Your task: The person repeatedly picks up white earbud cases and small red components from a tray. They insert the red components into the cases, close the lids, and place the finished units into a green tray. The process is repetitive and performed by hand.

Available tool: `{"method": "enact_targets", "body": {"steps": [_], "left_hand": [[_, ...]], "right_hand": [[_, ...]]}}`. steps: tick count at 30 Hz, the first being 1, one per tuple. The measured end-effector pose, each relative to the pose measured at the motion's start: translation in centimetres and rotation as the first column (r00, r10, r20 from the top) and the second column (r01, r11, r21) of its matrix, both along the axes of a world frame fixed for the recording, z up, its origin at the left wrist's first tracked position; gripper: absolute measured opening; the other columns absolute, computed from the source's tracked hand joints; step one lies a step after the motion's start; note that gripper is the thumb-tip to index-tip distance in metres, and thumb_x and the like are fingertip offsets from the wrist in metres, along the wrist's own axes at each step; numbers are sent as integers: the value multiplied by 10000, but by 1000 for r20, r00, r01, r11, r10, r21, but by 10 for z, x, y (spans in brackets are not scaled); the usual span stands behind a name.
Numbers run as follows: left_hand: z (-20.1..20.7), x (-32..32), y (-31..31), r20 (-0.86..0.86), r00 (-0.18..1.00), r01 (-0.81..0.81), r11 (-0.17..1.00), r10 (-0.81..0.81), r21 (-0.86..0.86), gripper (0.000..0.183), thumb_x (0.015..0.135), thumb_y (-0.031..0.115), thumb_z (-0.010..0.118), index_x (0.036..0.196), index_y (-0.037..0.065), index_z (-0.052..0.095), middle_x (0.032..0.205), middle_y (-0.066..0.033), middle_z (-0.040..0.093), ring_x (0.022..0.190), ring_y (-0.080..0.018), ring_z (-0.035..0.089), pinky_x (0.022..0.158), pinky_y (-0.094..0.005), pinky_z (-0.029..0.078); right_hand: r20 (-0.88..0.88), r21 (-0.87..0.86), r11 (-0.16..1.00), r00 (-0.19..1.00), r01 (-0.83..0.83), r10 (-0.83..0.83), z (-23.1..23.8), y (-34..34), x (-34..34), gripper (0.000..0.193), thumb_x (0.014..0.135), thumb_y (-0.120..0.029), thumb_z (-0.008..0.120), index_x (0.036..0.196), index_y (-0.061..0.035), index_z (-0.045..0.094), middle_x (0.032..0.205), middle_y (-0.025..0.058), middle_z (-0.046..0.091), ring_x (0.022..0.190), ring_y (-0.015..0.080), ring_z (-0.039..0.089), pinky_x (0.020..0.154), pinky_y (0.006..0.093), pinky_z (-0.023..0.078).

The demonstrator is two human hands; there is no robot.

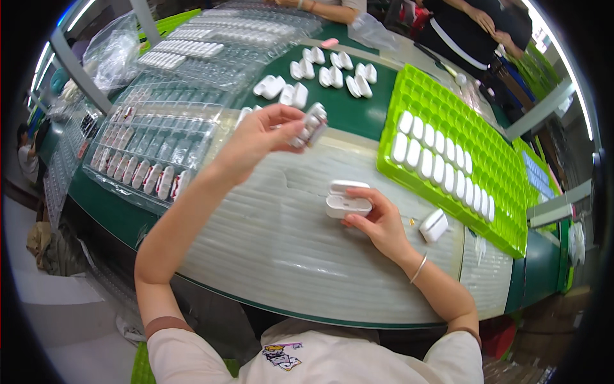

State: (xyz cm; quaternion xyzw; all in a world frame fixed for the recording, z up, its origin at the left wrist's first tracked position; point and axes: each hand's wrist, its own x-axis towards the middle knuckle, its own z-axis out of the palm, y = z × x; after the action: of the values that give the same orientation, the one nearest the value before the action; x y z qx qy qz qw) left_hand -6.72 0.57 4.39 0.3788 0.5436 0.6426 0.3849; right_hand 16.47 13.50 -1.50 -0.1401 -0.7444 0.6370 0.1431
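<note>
My left hand (254, 139) is raised over the left part of the work surface. Its fingers pinch a small white insert (313, 125) with metallic and reddish parts on its side; it is slightly blurred. Lower and to the right, my right hand (378, 225) grips a white earbud case (347, 205) by its right end. The lid of that case is up and its hollow faces me. Just right of my right hand lies another white case (433, 226), apparently closed, with a tiny yellow bit (412, 221) beside it.
Several open white cases (331, 77) stand on the green table beyond my left hand. A clear blister tray (150, 144) with similar inserts lies at left, more trays (211, 38) behind it. At right, a lime-green tray (448, 198) holds rows of closed cases. Other people work across the table.
</note>
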Motion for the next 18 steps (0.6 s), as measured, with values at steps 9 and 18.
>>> {"method": "enact_targets", "body": {"steps": [9, 18], "left_hand": [[-28, 92, 14, -699, 632, -131, 935, 335, 329, 223, 707, 7, 689, 916, 70, 643, 902, -81, 625, 788, -189, 613, 648, -265, 506], [-46, 87, 3, -766, 562, 24, 919, 313, 394, 262, 654, -46, 707, 881, 73, 649, 919, -89, 634, 812, -199, 622, 649, -274, 522]], "right_hand": [[-223, 30, 981, 958, 193, -182, -6, -5, 0, 471, 724, -59, 706, 1141, -89, 489, 760, 76, 647, 625, 111, 609, 565, 238, 468], [-282, 286, 941, 954, 182, -99, 2, -9, 4, 493, 701, -34, 711, 1136, -101, 490, 986, 129, 622, 777, 246, 661, 648, 298, 521]]}}
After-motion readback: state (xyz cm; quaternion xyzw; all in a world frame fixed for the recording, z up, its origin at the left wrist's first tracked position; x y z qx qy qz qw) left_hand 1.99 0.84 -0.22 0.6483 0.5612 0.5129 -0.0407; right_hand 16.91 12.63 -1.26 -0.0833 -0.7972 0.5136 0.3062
